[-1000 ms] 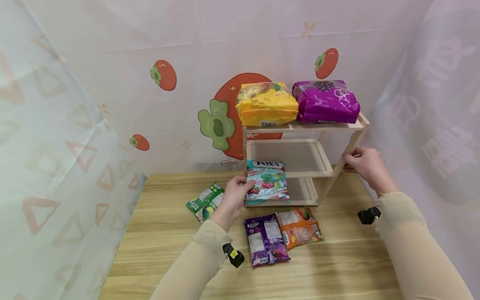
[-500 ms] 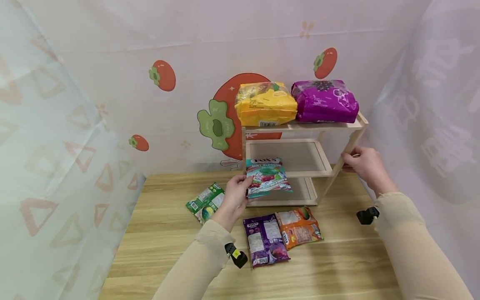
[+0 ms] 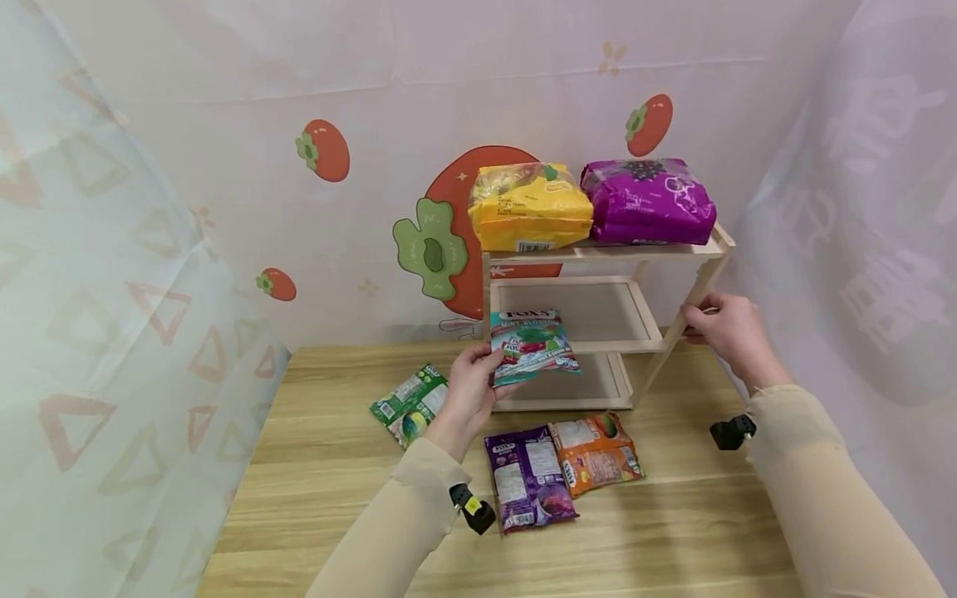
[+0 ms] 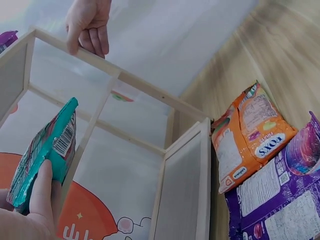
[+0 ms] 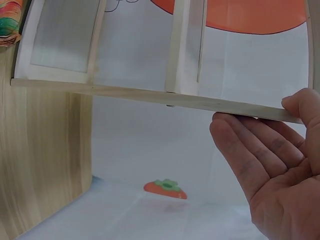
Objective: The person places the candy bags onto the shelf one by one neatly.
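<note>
A teal bag of Fox's Mint Blossom candy (image 3: 534, 342) is tilted at the left front of a wooden shelf rack (image 3: 609, 309), level with the middle board's front edge. My left hand (image 3: 471, 390) pinches it by its left side. In the left wrist view, the fingers (image 4: 42, 187) lie along the underside of the candy bag (image 4: 52, 150). At the rack's right side, my right hand (image 3: 731, 334) holds the front post. The right wrist view shows my right hand (image 5: 272, 165) with its thumb on one side of the post (image 5: 200, 103) and its fingers against the other.
On the rack's top board sit a yellow bag (image 3: 531, 208) and a magenta bag (image 3: 649, 203). In front of the rack lie a purple candy bag (image 3: 531, 479) and an orange one (image 3: 598, 455). A green bag (image 3: 413, 403) lies to the left on the wooden table (image 3: 329, 498).
The teal candy bag has risen from in front of the lower board toward the middle board and tipped back. The right hand keeps its hold on the post.
</note>
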### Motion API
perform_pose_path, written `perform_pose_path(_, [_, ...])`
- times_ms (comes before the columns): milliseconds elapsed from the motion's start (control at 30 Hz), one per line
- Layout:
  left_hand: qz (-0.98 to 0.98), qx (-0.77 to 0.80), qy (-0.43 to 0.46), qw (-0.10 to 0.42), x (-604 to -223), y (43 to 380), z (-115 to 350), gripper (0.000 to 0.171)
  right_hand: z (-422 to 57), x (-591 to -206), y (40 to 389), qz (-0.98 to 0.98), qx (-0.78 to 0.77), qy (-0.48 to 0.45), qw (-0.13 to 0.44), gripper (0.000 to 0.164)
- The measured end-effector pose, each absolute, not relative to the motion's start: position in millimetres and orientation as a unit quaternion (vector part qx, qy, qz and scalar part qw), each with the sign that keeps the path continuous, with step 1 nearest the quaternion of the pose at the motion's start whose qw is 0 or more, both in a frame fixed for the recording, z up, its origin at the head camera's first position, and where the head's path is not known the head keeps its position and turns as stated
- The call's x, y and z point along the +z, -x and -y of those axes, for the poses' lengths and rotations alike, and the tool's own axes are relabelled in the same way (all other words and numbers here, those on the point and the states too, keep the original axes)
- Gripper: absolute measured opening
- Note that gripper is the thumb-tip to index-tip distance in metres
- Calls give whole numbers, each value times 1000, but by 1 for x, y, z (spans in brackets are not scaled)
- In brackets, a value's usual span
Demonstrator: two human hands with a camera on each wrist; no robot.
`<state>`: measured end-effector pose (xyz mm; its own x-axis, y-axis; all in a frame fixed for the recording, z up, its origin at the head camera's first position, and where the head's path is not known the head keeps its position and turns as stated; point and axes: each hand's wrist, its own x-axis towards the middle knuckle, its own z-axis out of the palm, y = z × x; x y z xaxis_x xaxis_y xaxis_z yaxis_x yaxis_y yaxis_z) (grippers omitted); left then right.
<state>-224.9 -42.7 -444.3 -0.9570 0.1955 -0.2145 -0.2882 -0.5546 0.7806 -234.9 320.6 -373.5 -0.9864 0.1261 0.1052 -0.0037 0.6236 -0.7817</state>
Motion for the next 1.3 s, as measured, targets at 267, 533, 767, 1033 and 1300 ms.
perform_pose_path(267, [-403, 901, 0, 159, -447, 218, 50, 51, -322, -377, 232, 886, 456, 41, 75, 42])
perform_pose_path(533, [-456, 880, -16, 130, -450, 213, 53, 61, -324, -377, 231, 881, 468, 45, 59, 47])
perform_pose_path(767, [-549, 833, -20, 62, -450, 213, 53, 53, -326, -379, 231, 876, 476, 44, 58, 48])
perform_pose_path(1033, [-692, 721, -21, -10, -450, 213, 52, 38, -325, -378, 230, 886, 457, 48, 58, 51])
perform_pose_path(1300, [-823, 551, -61, -126, -452, 213, 52, 31, -325, -376, 229, 889, 451, 49, 56, 52])
